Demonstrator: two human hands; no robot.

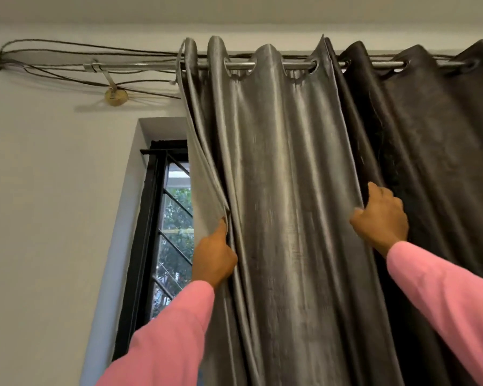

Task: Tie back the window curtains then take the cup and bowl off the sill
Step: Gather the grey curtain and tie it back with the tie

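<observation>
A shiny grey curtain [285, 190] hangs by eyelets from a metal rod [296, 64] and covers most of the window. A darker grey curtain [435, 151] hangs beside it on the right. My left hand [214, 256] grips the grey curtain's left edge, fingers tucked behind the fabric. My right hand [381, 218] grips the fold where the two curtains meet. Both arms wear pink sleeves. The sill, cup and bowl are out of view.
The window [173, 232] shows at the left with a black frame and diagonal bars, trees outside. Loose wires [76, 55] run along the white wall to a small round fitting [115, 94] above the window recess.
</observation>
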